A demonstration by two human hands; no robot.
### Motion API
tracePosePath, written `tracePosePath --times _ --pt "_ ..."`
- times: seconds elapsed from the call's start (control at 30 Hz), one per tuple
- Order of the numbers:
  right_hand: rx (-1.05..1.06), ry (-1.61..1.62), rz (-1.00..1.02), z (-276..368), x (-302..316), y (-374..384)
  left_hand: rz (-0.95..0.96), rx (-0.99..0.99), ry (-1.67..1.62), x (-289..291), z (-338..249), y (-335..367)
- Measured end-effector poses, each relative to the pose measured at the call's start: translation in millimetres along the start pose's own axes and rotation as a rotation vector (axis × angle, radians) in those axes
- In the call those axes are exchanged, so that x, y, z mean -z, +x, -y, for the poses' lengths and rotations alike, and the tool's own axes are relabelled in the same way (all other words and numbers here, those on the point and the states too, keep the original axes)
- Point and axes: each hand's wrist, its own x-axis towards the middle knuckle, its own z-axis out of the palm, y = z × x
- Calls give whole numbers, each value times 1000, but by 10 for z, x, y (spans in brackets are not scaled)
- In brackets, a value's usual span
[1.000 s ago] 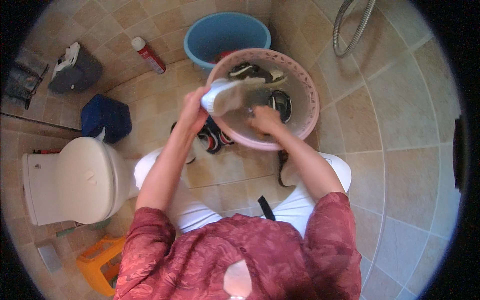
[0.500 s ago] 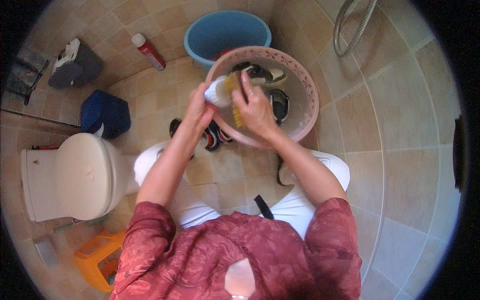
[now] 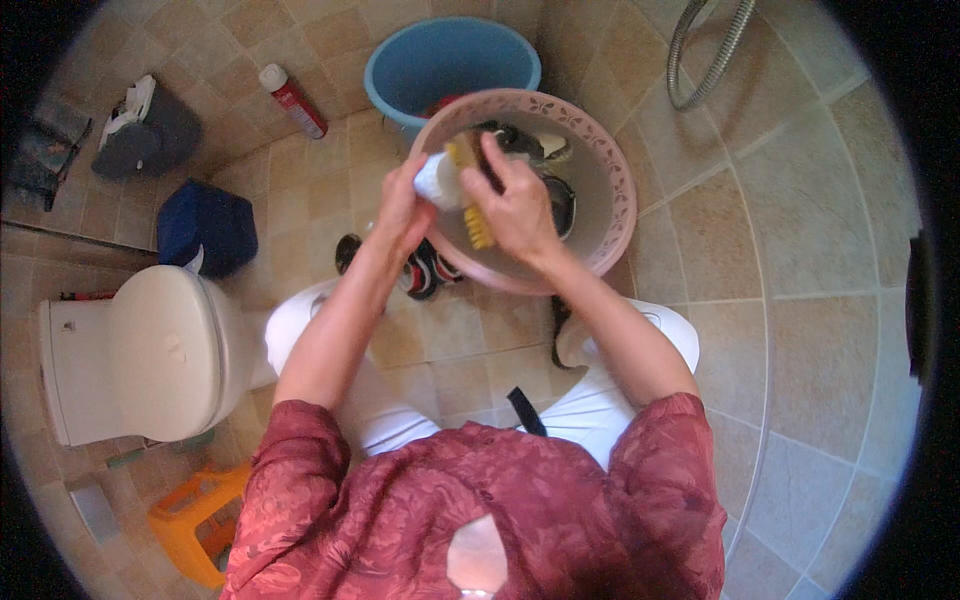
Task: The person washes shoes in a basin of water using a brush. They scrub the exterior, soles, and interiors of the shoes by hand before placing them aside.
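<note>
Over the left side of a pink basin [image 3: 622, 180], my left hand [image 3: 403, 207] is closed around a white shoe [image 3: 432, 180], partly hidden by fingers and blurred. My right hand [image 3: 516, 208] grips a scrub brush [image 3: 477, 229] with yellow bristles, held against or very close to the shoe; exact contact is smeared by motion. Inside the basin, beyond and right of my right hand, lie dark shoes with pale parts [image 3: 556, 148], sitting in what looks like water.
A blue tub [image 3: 452, 60] stands behind the basin. Dark shoes with red and white trim [image 3: 420, 275] are on the floor at its left. Further left are a toilet [image 3: 170, 350], a dark blue bin [image 3: 205, 230], a red spray can [image 3: 295, 103] and an orange stool [image 3: 195, 520].
The brush and my right hand have shifted slightly against the white shoe, with the brush now more upright. My left hand keeps its hold. The whole view has moved a little.
</note>
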Motion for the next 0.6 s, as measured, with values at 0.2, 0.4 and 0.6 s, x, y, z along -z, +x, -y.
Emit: tracePosePath --times 0.2,0.4,0.6 --pt "-258 -215 176 -232 60 84 15 -7 8 -63 -6 -52" --pt "-362 -233 213 -520 -116 -55 38 -71 -30 102 -151 24" --pt "-254 -499 513 -675 -249 -295 -5 -63 -111 134 -276 27"
